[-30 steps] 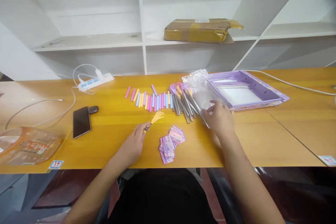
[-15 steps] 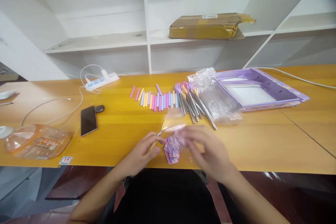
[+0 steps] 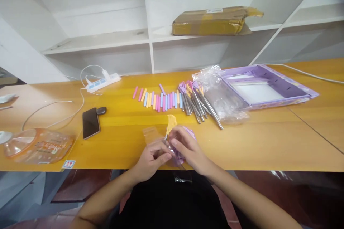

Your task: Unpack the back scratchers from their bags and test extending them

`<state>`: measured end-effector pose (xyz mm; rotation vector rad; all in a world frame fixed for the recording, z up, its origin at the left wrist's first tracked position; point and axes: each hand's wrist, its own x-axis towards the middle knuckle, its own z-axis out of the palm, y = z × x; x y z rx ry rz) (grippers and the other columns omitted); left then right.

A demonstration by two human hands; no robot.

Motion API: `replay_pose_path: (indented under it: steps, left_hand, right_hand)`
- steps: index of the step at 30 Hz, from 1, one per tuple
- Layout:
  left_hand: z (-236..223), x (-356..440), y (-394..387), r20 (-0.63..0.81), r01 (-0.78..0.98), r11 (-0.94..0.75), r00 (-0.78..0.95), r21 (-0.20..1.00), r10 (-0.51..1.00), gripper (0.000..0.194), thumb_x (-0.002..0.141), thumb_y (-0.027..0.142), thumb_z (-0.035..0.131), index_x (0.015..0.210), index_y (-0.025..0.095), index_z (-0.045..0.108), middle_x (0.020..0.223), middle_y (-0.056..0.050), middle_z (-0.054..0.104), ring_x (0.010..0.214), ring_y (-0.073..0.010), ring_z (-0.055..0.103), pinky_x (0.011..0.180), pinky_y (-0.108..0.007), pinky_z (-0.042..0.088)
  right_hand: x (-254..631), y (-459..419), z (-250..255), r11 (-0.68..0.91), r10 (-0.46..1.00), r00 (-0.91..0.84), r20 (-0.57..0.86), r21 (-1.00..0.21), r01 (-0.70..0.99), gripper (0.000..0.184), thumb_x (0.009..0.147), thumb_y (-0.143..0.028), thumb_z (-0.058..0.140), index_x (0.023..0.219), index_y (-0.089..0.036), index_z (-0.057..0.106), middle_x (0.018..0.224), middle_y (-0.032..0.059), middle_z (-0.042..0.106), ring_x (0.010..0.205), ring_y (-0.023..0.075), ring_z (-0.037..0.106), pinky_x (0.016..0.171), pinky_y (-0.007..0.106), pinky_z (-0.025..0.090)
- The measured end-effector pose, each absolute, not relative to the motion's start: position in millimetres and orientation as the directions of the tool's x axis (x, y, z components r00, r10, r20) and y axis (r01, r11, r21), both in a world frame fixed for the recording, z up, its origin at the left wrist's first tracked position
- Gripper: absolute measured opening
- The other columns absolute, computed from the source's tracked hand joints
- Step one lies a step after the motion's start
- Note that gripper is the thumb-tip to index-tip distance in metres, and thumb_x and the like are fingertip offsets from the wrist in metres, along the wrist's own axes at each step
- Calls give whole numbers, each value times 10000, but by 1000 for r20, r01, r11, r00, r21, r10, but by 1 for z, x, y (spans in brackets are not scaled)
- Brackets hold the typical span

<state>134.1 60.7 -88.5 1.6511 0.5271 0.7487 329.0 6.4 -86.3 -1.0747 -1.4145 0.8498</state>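
Note:
A back scratcher (image 3: pixel 171 124) with a yellow claw head and metal shaft stands up between my hands. My left hand (image 3: pixel 152 160) is closed around its lower part, which the fingers hide. Clear plastic film (image 3: pixel 151 135) shows beyond the left fingers, and another piece (image 3: pixel 183 176) hangs over the table edge. My right hand (image 3: pixel 189 149) is closed, fingertips pinching a clear plastic bag (image 3: pixel 172 148) beside the shaft. Purple printed cards (image 3: pixel 190 132) lie partly hidden under the right hand. Farther off lies a pile of back scratchers (image 3: pixel 197 103) with pink, purple and yellow heads.
Several pastel sticks (image 3: pixel 161 102) lie in a row left of the pile. Crumpled plastic bags (image 3: pixel 225 103) lie against a purple tray (image 3: pixel 285 103). On the left are a phone (image 3: pixel 90 123), a power strip (image 3: pixel 104 83) and an orange-tinted bottle (image 3: pixel 40 145).
My right hand has moved left from the cards to meet my left hand, bringing the clear plastic bag. The yellow scratcher head now stands more upright. The view has shifted slightly.

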Motion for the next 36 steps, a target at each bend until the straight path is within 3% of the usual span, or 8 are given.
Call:
replay_pose_path:
  steps: [5, 9, 11, 14, 17, 22, 25, 36]
  left_hand:
    - [-77, 130, 59, 179, 42, -345, 793, 938, 583, 314, 1075, 509, 689, 995, 256, 857, 1037, -95, 810, 1184, -299, 719, 1108, -469, 547]
    - [-74, 120, 66, 221, 6, -331, 731, 944, 645, 273, 1047, 480, 740, 952, 256, 866, 1322, -114, 727, 1186, -289, 705, 1082, -462, 568]
    - [-76, 116, 72, 294, -72, -320, 615, 945, 731, 287, 1020, 492, 775, 909, 236, 844, 1235, -117, 719, 1053, -257, 705, 976, -431, 600]
    - [-81, 116, 81, 345, -177, -299, 364, 938, 865, 361, 969, 524, 835, 810, 209, 757, 931, -65, 665, 858, -198, 653, 792, -335, 584]
    - [-84, 121, 86, 240, -286, -183, 177, 941, 955, 443, 921, 549, 882, 779, 199, 650, 773, 4, 595, 651, -119, 572, 598, -238, 503]
    - [-83, 127, 89, 108, -370, -101, 0, 924, 994, 510, 829, 552, 966, 809, 204, 595, 628, 75, 528, 488, -61, 482, 447, -165, 402]
    - [-80, 126, 90, 110, -387, -107, -16, 916, 994, 537, 826, 547, 972, 777, 198, 567, 630, 79, 518, 493, -50, 484, 455, -157, 416]
    - [-82, 127, 88, 36, -349, 7, 117, 937, 992, 495, 878, 525, 936, 840, 196, 569, 708, 65, 575, 505, -63, 567, 426, -157, 421]
  right_hand:
    - [333, 9, -85, 296, 955, -41, 293, -945, 142, 415, 1134, -555, 564, 1035, -210, 772, 968, 76, 719, 926, 225, 704, 848, 370, 611]
    - [348, 8, -75, 362, 905, 215, 366, -930, 62, 384, 1148, -520, 511, 975, -236, 704, 1024, 90, 685, 999, 254, 715, 882, 420, 622]
    - [359, 5, -67, 422, 840, 360, 405, -906, 34, 353, 1159, -507, 447, 1002, -259, 643, 1015, 90, 645, 979, 260, 713, 860, 445, 628]
    - [377, -6, -57, 467, 784, 434, 443, -882, 56, 357, 1178, -506, 386, 987, -283, 589, 775, 21, 553, 647, 209, 609, 619, 366, 556]
    - [387, -14, -56, 519, 797, 142, 588, -785, 337, 297, 1172, -409, 486, 990, -272, 676, 743, 21, 637, 606, 197, 608, 587, 336, 504]
    - [383, -5, -67, 656, 708, -361, 607, -375, 656, 229, 1163, -300, 546, 1262, -225, 739, 1003, 68, 805, 866, 206, 754, 698, 324, 534]
    - [379, 4, -74, 631, 714, -404, 572, -275, 725, 239, 1168, -304, 535, 1247, -192, 731, 962, 71, 781, 856, 204, 745, 694, 331, 526]
    - [380, 17, -87, 532, 743, -310, 593, -241, 812, 227, 1162, -296, 533, 1113, -194, 730, 914, 67, 740, 793, 189, 669, 678, 324, 498]
